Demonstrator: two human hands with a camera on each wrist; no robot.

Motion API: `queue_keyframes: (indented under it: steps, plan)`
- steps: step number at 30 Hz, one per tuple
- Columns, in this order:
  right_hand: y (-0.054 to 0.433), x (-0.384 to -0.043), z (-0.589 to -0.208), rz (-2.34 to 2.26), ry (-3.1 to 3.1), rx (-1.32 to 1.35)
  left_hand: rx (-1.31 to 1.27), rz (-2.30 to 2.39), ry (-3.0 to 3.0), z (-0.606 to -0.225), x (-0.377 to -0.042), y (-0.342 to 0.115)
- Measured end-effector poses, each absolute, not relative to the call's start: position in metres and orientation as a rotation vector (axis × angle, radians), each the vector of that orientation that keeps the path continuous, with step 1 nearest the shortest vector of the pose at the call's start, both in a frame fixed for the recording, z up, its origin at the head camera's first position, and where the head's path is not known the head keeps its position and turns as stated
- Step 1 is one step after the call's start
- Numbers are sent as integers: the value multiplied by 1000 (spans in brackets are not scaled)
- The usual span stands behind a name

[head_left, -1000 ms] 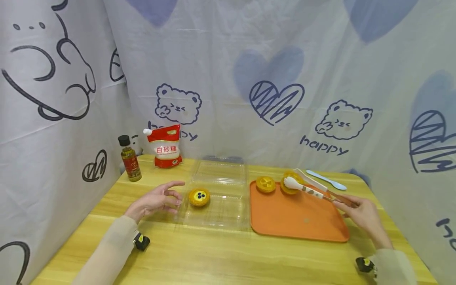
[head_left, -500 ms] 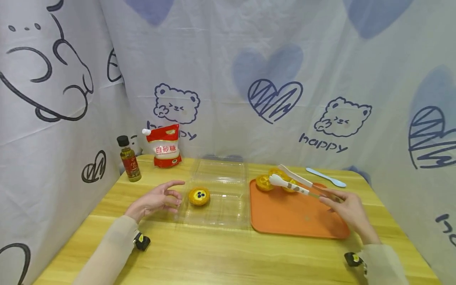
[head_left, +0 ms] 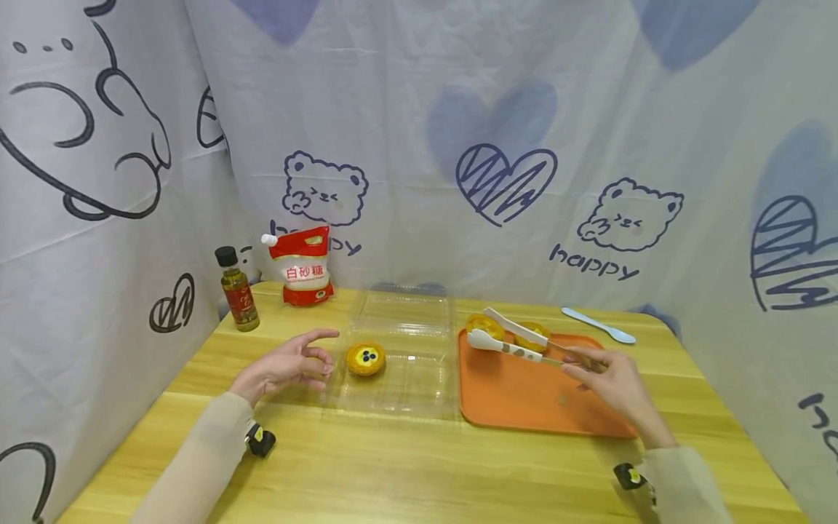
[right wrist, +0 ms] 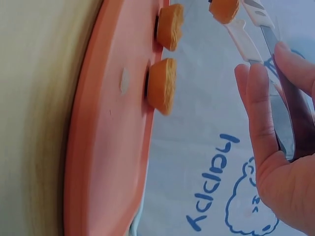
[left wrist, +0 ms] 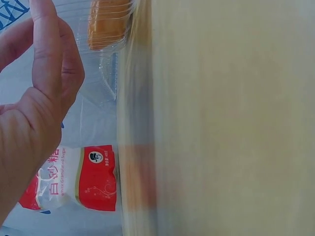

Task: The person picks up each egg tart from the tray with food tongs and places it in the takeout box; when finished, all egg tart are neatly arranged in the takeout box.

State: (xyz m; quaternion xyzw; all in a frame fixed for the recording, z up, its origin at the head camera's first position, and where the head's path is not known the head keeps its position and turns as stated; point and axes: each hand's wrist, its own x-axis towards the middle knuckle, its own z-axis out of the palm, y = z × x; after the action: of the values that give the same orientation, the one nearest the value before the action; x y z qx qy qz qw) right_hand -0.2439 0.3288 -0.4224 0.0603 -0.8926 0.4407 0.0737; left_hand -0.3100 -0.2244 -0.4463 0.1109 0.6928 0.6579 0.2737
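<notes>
My right hand (head_left: 618, 386) grips a pair of tongs (head_left: 520, 351) with white, spotted tips. Between those tips is an egg tart (right wrist: 224, 11), raised above the orange tray (head_left: 543, 397). Two more egg tarts sit on the tray, a nearer one (right wrist: 162, 86) and a farther one (right wrist: 170, 27) in the right wrist view. My left hand (head_left: 284, 367) hovers with loosely bent fingers at the left side of a clear plastic box (head_left: 419, 378), holding nothing. Inside the box's left part lies a tart with dark berries (head_left: 365, 359).
The box's clear lid (head_left: 402, 313) is folded back toward the curtain. At the back left stand a red-and-white sugar bag (head_left: 305, 268) and an oil bottle (head_left: 239, 297). A light blue spoon-like utensil (head_left: 599, 325) lies behind the tray.
My right hand has lifted a tart with the tongs and carried it left, over the tray's left end. The left hand has stayed in place.
</notes>
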Motion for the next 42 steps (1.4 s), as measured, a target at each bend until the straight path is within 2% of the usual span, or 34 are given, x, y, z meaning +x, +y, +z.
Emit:
queue_keyframes:
  steps: [22, 42]
  plan:
    - [278, -242, -425, 1437, -2729, 320, 315, 1753, 1868, -451, -303, -225]
    - [241, -235, -419, 1376, -2775, 456, 337, 1737, 1827, -445, -311, -224]
